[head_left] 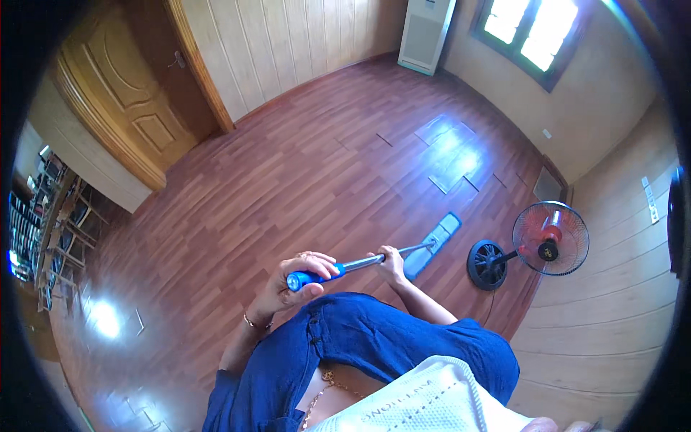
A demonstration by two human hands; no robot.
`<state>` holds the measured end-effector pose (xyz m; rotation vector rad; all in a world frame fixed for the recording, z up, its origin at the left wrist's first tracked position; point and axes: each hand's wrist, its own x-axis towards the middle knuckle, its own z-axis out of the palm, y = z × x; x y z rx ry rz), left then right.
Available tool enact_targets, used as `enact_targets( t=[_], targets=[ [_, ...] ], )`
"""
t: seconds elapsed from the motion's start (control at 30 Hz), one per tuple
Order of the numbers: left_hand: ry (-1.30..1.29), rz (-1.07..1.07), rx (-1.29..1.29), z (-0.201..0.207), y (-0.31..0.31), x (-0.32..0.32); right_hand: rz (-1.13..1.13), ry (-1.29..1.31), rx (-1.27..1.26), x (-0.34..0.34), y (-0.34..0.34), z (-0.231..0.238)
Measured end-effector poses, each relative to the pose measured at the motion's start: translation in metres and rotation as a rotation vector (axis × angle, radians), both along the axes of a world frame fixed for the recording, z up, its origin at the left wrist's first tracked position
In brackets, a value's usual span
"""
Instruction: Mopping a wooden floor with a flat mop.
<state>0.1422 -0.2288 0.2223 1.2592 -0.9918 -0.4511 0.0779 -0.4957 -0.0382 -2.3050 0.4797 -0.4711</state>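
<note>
Both hands are on a flat mop. My left hand (pixel 289 282) is wrapped round the blue grip (pixel 313 276) at the top end of its handle, with a bracelet at the wrist. Further down the metal pole (pixel 366 262), my right hand (pixel 391 266) is closed around it. The pole slants away to the right, down to a long blue-grey mop head (pixel 432 245) lying flat on the wood-look floor (pixel 288 187). Part of the pole is covered by my fingers.
A black standing fan (pixel 551 237) with a round base (pixel 487 265) stands right of the mop head, near the right wall. A brown door (pixel 137 86) is at the far left. A tall white cabinet-shaped unit (pixel 426 34) stands in the far corner. Desks (pixel 61 230) line the left.
</note>
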Motion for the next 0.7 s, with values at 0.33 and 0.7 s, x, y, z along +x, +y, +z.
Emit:
enact_targets(
  t=[0.33, 0.7],
  targets=[
    [-0.088, 0.002, 0.221, 0.028, -0.006, 0.025, -0.019, -0.106, -0.052, 0.029, -0.004, -0.001],
    [-0.349, 0.255, 0.319, 0.042, -0.011, 0.045, 0.391, -0.206, -0.038, 0.156, -0.021, -0.010]
  ],
)
